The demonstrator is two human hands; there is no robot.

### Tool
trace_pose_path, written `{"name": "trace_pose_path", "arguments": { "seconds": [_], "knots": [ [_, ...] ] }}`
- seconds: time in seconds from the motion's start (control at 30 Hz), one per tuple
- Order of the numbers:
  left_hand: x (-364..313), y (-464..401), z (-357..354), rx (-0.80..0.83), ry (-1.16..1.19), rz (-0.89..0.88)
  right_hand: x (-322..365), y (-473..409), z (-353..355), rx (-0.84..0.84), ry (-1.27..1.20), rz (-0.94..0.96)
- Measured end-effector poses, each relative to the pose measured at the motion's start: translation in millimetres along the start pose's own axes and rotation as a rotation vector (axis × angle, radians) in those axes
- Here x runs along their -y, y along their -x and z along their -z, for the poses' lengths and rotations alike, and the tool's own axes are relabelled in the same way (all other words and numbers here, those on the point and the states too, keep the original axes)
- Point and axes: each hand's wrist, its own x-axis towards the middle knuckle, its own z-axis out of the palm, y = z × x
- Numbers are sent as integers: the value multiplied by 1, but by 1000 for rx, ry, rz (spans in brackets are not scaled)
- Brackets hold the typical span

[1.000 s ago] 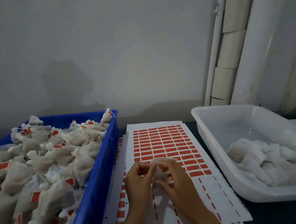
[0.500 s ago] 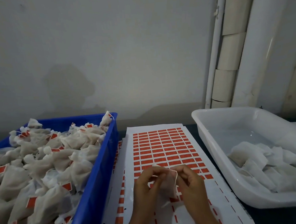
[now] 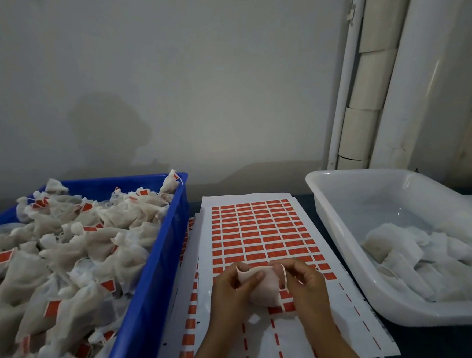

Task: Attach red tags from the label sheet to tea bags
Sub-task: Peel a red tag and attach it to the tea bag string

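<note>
Both hands – left hand (image 3: 231,286), right hand (image 3: 306,284) – pinch one tea bag (image 3: 263,288) over label sheet (image 3: 261,233), likely freeing its string (image 3: 285,276) for tagging

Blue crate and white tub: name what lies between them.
In the head view, the label sheet lies between blue crate and white tub, both hands holding a tea bag over it.

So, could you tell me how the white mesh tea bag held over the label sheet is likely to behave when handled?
The white mesh tea bag probably handles as soft and floppy: it bunches between the left hand and right hand. It seems light, pinched only by fingertips. Its thin fabric could snag or tear if pulled hard.
</note>
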Motion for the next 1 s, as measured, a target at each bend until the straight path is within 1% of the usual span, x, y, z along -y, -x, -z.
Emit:
{"name": "trace_pose_path", "arguments": {
  "seconds": [0.07,0.13,0.23,0.3,0.47,0.63,0.7,0.8,0.9,1.0],
  "knots": [
    [-2,0,2,-16,16,6,-2,-1,3,-27,-19,2],
    [-2,-2,3,-24,-30,-40,-2,-1,4,-23,-60,6],
    [-3,-1,1,45,-108,-137,-1,2,2,28,-73,61],
    [-2,0,0,72,-110,-190,-1,3,0,53,-52,103],
    [-2,1,1,-22,-90,-220,-4,4,-1,18,24,146],
    [-7,5,2,35,78,-179,-6,7,-4,56,59,212],
    [-7,5,2,38,55,-215,-6,7,-5,55,96,235],
    [-7,4,0,-7,-34,-297,-5,7,-3,59,125,264],
    [-3,2,1,-66,-47,-313,-6,8,-2,66,135,272],
    [-2,1,1,-79,-86,-309,-5,6,-1,49,234,285]
  ]
}}
